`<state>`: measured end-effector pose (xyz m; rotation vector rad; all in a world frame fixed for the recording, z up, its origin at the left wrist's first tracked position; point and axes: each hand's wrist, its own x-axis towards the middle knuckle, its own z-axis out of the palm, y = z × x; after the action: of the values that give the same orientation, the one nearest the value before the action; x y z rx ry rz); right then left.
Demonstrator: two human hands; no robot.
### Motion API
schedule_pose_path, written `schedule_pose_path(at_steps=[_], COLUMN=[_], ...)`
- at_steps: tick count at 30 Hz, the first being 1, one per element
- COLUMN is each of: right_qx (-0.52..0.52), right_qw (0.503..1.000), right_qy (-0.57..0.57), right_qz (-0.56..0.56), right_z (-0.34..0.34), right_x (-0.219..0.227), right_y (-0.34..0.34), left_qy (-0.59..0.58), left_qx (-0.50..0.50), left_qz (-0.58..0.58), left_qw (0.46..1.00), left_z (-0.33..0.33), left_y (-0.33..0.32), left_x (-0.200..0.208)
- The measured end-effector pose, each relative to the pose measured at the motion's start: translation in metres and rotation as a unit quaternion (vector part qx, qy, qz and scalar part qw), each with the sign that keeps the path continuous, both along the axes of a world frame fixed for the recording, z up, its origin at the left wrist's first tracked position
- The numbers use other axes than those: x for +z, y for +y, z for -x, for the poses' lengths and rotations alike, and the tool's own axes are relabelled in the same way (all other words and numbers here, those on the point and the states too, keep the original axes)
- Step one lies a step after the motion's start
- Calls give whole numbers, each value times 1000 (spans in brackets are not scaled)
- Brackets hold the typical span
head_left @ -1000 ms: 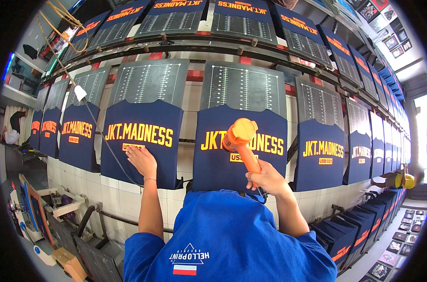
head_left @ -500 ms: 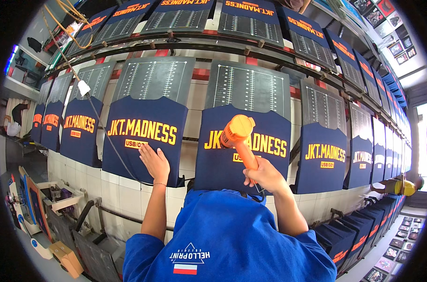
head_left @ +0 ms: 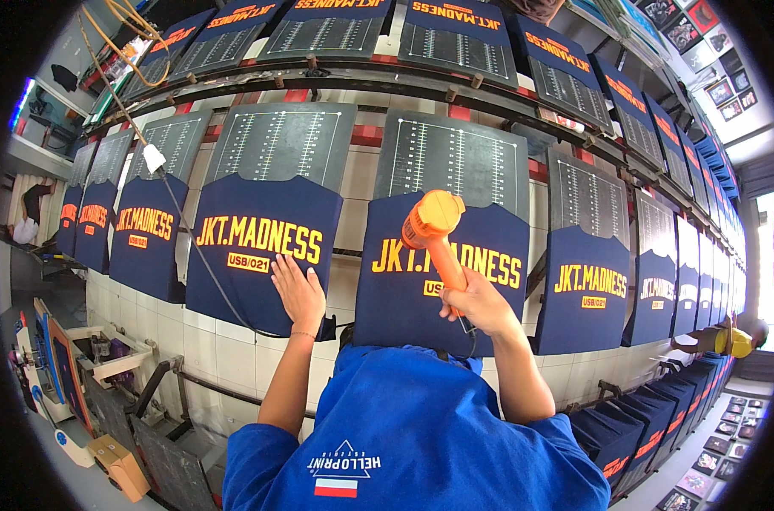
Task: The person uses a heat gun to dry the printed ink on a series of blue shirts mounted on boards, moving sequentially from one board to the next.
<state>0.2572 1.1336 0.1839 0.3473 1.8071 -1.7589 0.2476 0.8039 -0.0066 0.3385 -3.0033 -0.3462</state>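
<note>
My right hand (head_left: pixel 481 303) grips the handle of an orange heat gun (head_left: pixel 435 213), held over a navy T-shirt (head_left: pixel 395 315) with a yellow and orange print. The gun covers part of that print. To its left, my left hand (head_left: pixel 299 292) lies with fingers stretched out on a second navy T-shirt (head_left: pixel 234 298), just beside the small printed box under its lettering. Both shirts are spread over dark printing boards (head_left: pixel 276 140) marked with pale ruled scales.
A cable with a white connector (head_left: pixel 153 157) hangs across the left shirt. More shirts on boards run along both sides, such as the shirt (head_left: pixel 581 289) at right. A second row stands behind a metal rail (head_left: pixel 353 83). A person (head_left: pixel 736 342) is at far right.
My left hand has slid to the right across its shirt, off the small printed box. The heat gun has shifted slightly left and up, still in my right hand.
</note>
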Motion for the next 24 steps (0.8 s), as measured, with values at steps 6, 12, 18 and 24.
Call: schedule_pose_path(at_steps=[6,12,18,24], right_qx=[-24,-32,-23,-10], right_qw=[1000,999,1000,1000], right_qy=[2,-8,2,-3], right_qz=[4,-13,20,20], right_z=[-1,-6,0,5], right_x=[-2,2,-3,-2], right_y=[4,10,3,-5], left_qy=[2,0,-9,-9], left_qx=[-14,-44,-81,-123], left_qz=[-8,-16,-9,14], left_qw=[1000,999,997,992], left_z=[6,3,-4,2], left_y=[11,19,27,18], left_x=[-1,-1,2,0])
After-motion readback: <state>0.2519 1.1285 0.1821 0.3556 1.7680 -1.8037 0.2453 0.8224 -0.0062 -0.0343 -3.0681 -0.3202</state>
